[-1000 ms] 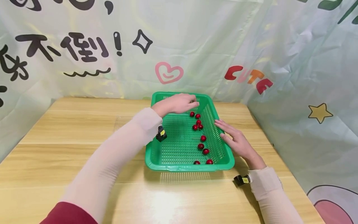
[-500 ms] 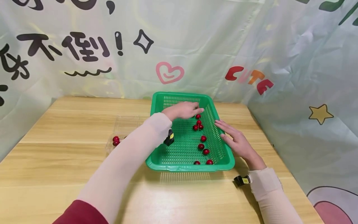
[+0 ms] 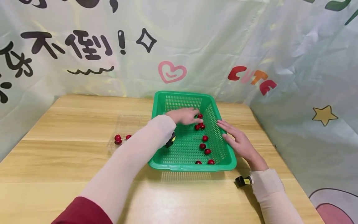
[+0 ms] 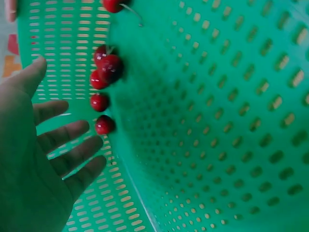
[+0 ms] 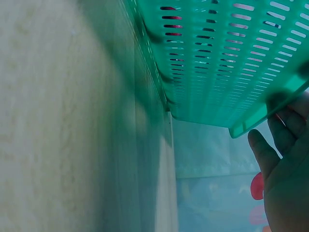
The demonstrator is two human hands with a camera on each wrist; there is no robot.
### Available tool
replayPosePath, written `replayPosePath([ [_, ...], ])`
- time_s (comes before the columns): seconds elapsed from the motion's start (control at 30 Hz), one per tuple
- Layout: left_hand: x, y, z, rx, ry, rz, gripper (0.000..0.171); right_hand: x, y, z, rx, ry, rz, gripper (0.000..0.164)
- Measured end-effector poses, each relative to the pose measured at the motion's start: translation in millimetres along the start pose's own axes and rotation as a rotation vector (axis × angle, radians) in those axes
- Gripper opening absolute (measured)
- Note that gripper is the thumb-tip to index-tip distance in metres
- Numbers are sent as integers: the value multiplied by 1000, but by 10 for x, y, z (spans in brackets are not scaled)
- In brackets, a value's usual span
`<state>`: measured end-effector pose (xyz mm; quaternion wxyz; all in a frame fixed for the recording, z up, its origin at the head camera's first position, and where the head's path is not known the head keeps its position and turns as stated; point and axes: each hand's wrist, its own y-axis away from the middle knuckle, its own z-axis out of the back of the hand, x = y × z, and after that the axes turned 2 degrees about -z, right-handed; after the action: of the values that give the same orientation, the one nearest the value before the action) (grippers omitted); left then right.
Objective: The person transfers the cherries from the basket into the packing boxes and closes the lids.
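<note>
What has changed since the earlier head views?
The left hand has moved down into the green plastic basket, toward the near side and slightly right, among the cherries. The left forearm has swung right, uncovering more of the clear plastic box. No cherry visibly gripped or released. The right hand stays at the basket's right rim; visible basket cherries remain in place.
</note>
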<state>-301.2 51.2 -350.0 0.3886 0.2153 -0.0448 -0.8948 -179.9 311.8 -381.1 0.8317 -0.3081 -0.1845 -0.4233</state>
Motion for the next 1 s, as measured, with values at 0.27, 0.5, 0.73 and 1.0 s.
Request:
replayPosePath([
  [0.27,-3,-21,-85,87,-48,15,81,-17,0,2,-3,1,23,47],
  [0.5,0,-84,-166,124,-153,-41,79,-6,0,0,-2,0,18,47],
  [0.73,-37,-87,-190,132,-215,-80,74,4,1,0,-3,5,13,47],
  [1.0,-59,-94,-204,129,-236,-130,55,4,2,-3,-4,-9,13,47],
])
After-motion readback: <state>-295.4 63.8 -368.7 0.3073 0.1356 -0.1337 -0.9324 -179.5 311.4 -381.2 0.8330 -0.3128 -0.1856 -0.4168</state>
